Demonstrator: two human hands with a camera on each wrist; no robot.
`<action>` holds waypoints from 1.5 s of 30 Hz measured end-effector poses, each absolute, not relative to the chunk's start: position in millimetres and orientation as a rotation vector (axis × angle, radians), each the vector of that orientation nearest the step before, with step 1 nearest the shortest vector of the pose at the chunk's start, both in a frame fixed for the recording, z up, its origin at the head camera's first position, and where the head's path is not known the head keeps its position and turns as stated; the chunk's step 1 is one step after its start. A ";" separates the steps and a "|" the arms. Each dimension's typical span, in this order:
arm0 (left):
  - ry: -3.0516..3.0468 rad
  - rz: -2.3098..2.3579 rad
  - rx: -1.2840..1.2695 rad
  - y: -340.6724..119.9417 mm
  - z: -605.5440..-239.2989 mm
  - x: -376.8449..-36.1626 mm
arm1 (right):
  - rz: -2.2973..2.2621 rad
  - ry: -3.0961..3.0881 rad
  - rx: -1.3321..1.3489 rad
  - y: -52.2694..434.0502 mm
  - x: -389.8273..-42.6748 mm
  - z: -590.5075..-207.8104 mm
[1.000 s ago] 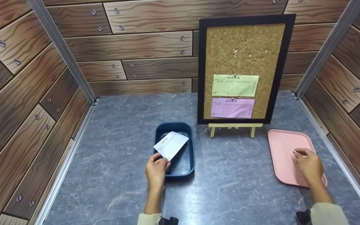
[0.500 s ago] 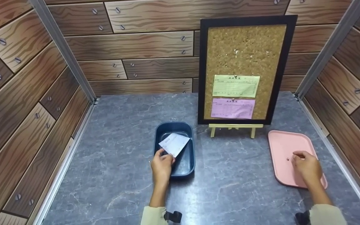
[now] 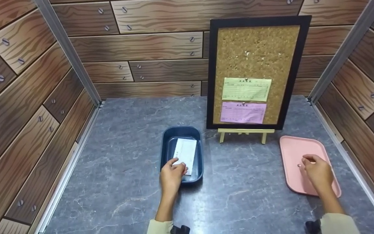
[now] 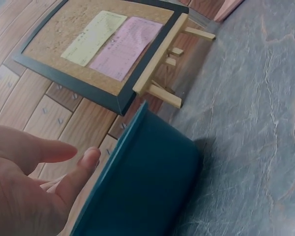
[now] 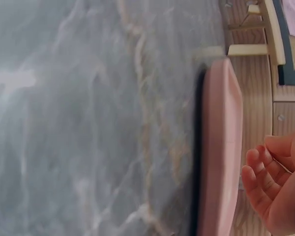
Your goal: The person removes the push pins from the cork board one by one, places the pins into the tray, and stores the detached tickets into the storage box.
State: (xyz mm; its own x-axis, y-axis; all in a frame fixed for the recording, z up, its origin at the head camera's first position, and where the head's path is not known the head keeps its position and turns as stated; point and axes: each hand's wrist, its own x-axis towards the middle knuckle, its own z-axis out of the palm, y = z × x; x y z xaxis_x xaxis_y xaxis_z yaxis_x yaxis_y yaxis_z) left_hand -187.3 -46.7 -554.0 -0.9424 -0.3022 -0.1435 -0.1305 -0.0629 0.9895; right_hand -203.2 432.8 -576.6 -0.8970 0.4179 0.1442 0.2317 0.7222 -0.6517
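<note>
Left grip (image 3: 171, 174) over bin (image 3: 182, 130), white slip (image 3: 186, 152) inside.

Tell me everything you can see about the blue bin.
The blue bin is a deep, open-topped box, longer than wide, with rounded corners and a thin rim; it looks like plastic. It stands upright on the gray table, left of and nearer than the cork board. Inside is a white paper slip. The left hand overlaps its near-left edge from above; contact is unclear.
</note>
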 end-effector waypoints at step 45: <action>-2.204 -1.886 -0.125 17.7 -485.8 -276.9 | 0.891 -2.361 -0.099 331.7 -259.4 -478.1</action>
State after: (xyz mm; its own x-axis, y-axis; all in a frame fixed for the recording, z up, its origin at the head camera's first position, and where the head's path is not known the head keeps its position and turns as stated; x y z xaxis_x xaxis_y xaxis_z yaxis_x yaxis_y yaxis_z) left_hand -276.9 17.7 -485.8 -0.9682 -0.0884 0.2342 0.2177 0.1646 0.9620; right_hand -259.4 331.7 -478.1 -0.8131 0.2704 0.5155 -0.1375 0.7712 -0.6215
